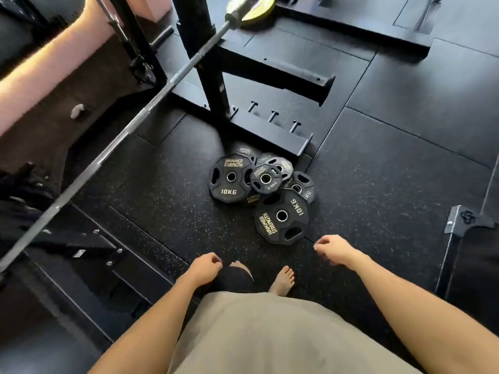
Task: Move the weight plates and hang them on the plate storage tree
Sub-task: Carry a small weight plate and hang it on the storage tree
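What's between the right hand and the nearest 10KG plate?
Nothing visible. The right hand hangs empty just short of the near 10KG plate, which lies flat on top at the pile's near edge; only bare floor mat separates them.

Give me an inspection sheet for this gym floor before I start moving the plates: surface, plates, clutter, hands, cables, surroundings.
Surface: black speckled rubber floor, tiled, seams visible.
Job's things: weight plates in an overlapping pile on the floor: near 10KG plate, far 10KG plate, a 2.5KG plate lying on top, more small ones partly hidden. None hung.
Storage: three short pegs on the black rack base behind the pile, all bare.
Clutter: yellow plate near the rack.
Hands: left hand and right hand loosely curled, holding nothing.
Cables: nothing seen.
Surroundings: barbell crossing diagonally at left; bare feet close to the pile.
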Tool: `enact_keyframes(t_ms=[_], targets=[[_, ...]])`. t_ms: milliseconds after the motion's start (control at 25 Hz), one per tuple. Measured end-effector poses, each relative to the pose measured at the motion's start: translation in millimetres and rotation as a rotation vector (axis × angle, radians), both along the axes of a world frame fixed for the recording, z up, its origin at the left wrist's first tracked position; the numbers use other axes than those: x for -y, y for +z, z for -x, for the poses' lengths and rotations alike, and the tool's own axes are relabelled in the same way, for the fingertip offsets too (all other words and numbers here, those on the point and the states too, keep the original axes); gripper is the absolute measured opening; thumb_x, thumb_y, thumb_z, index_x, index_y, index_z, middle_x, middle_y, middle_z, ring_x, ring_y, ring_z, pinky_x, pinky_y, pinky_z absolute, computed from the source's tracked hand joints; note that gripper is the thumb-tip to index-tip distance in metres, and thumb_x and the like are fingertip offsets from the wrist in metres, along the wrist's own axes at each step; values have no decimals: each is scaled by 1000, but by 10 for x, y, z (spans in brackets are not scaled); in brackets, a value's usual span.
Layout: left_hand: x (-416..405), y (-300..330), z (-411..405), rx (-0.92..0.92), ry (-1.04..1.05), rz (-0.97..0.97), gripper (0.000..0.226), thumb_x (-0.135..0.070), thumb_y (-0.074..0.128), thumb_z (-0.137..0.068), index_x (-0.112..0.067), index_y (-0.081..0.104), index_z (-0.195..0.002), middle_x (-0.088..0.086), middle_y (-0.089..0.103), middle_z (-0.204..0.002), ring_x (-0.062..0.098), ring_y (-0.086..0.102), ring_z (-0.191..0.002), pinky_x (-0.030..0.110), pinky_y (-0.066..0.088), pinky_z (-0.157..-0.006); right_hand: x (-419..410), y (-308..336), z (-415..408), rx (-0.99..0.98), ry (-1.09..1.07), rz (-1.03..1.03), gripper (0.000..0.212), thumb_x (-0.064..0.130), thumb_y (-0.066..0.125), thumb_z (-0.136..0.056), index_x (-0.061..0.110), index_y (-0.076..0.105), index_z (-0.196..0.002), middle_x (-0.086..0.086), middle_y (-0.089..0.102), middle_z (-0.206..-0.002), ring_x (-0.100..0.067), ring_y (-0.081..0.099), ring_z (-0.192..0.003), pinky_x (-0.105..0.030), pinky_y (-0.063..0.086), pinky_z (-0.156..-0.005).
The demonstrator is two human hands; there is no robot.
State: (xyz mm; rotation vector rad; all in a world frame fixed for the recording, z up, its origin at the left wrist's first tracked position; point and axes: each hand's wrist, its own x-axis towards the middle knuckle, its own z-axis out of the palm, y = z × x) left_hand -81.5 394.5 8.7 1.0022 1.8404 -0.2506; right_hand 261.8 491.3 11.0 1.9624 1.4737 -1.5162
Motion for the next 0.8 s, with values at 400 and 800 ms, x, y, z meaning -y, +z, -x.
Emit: enact_keyframes(t_ms=[400, 800], targets=[[-2581, -1157, 281, 23, 170, 33, 15, -25, 51, -96, -19, 61, -105, 3, 65, -105, 20, 60, -93, 31, 45, -75, -2515, -907, 699, -15, -270, 47, 9, 19, 57, -92, 12, 64, -91, -8, 61, -81, -20, 52, -71, -28, 40, -56], [-3778, -3856, 225, 195, 494, 181, 12, -24, 51, -95, -19, 60, -102, 6, 68, -92, 19, 60, -77, 29, 48, -61, -4021, -3646, 1242, 35, -236, -10, 14, 21, 58, -90, 11, 67, -89, -10, 69, -88, -23, 54, -76, -34, 45, -68]])
